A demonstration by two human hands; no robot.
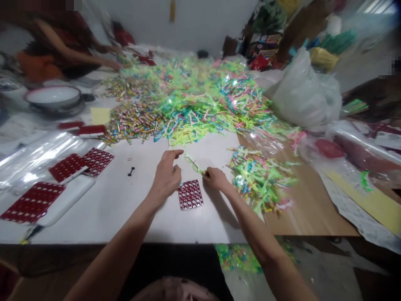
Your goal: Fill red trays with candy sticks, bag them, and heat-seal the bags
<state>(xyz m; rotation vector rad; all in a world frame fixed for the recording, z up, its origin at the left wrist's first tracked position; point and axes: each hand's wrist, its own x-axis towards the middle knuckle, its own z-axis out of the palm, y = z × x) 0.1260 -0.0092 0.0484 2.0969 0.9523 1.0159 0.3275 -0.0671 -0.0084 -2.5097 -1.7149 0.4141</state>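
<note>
Over the white tabletop, my left hand (168,174) is apart from my right, with its index finger stretched out and its thumb lower down. A tiny pale-blue bit shows by its lower fingers; whether they touch it is unclear. My right hand (216,179) is closed on the near end of a thin green-and-white plastic strip (193,162), which points toward my left index fingertip. Between and below both hands lies a dark red card with a white pattern (191,195). To the right of my right hand is a loose heap of similar strips with coloured stick ends (261,177).
A large pile of green, blue and pink strips (200,100) covers the back, beside small printed tubes (134,119). Red cards (34,200), a white power bank-like object (67,200) and a basin (53,98) are left. A plastic bag (308,92) stands right. Another person's arm (72,54) reaches in.
</note>
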